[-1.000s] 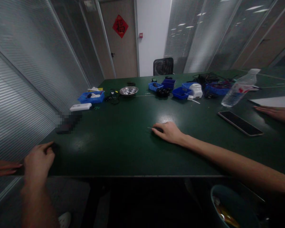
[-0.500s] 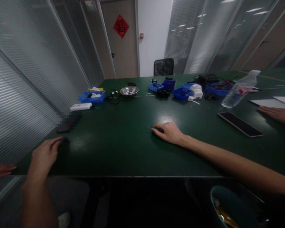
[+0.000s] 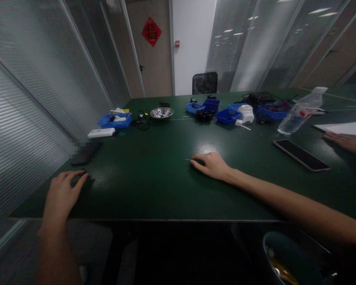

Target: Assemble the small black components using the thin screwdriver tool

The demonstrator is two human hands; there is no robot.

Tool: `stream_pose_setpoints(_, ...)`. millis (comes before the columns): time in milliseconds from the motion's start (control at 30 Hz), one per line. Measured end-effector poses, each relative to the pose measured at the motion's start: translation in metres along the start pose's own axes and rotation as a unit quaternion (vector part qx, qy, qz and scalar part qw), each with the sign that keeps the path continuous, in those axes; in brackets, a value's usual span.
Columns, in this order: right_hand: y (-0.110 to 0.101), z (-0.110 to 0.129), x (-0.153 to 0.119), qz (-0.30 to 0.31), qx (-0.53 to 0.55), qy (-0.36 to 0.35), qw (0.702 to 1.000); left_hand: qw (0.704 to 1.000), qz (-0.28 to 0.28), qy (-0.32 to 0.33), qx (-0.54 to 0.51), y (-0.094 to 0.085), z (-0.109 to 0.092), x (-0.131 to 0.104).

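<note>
My left hand [image 3: 62, 194] rests near the table's left front, its thumb and fingertips closed around a small dark object [image 3: 83, 172] whose kind I cannot make out. On the middle of the green table [image 3: 154, 182] lies my right hand [image 3: 210, 164], side down, with thumb and forefinger pinched on a thin pale stick [image 3: 188, 159]. The stick's tip points left, and the rest of it is hidden in the hand.
Beyond my left hand lies a dark, partly pixelated item [image 3: 84, 154]. A phone [image 3: 301, 155], a tilted plastic bottle [image 3: 301, 113] and another person's hand [image 3: 345, 141] are at right. Farther back stand a metal bowl [image 3: 161, 113] and blue trays [image 3: 228, 116]. A bin [image 3: 267, 245] stands below.
My left hand has moved right, and its thumb and fingers have come around the small dark object. Another person's hand at the left edge is gone from view. My right hand stays put.
</note>
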State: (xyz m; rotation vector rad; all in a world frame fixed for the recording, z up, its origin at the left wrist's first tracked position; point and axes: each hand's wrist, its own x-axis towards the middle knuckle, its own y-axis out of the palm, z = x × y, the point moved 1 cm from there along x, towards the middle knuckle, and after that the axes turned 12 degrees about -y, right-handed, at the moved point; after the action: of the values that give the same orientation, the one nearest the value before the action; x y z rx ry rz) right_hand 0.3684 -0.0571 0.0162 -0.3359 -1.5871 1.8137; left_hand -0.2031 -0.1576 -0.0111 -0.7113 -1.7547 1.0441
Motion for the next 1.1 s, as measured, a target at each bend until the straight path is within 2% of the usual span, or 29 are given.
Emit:
stream_pose_setpoints(133,0.001,0.000,0.000,-0.003,-0.011,0.002,1.000,0.999,-0.008,0.016,0.039,0.002,0.003,-0.002)
stream_pose_setpoints(233,0.003,-0.001,0.000,-0.006,-0.018,0.004,1.000,0.998,-0.013,-0.008,0.056,0.000,0.000,-0.004)
stream_pose_setpoints(333,0.004,-0.002,0.000,-0.006,-0.021,0.003,1.000,0.999,-0.006,-0.036,0.038,-0.003,-0.002,-0.004)
stream_pose_setpoints(433,0.004,-0.002,0.000,-0.007,-0.020,0.002,1.000,1.000,0.012,-0.024,0.003,-0.003,-0.003,-0.003)
stream_pose_setpoints(567,0.003,-0.002,-0.001,-0.005,-0.009,0.004,1.000,0.999,-0.028,-0.006,-0.024,-0.005,-0.005,-0.005)
stream_pose_setpoints(700,0.003,-0.003,-0.001,-0.008,-0.014,0.003,1.000,0.999,-0.044,-0.027,0.008,-0.007,-0.007,-0.007)
stream_pose_setpoints(800,0.003,-0.003,-0.001,-0.006,-0.011,0.007,1.000,0.998,-0.034,-0.046,0.020,-0.007,-0.006,-0.006)
stream_pose_setpoints(1000,0.003,-0.003,-0.001,0.000,-0.008,0.008,1.000,0.999,0.000,-0.039,0.031,-0.005,-0.008,-0.002)
stream_pose_setpoints(1100,0.004,-0.004,-0.001,-0.004,-0.021,0.011,1.000,0.998,-0.031,-0.040,0.031,-0.009,-0.011,-0.005)
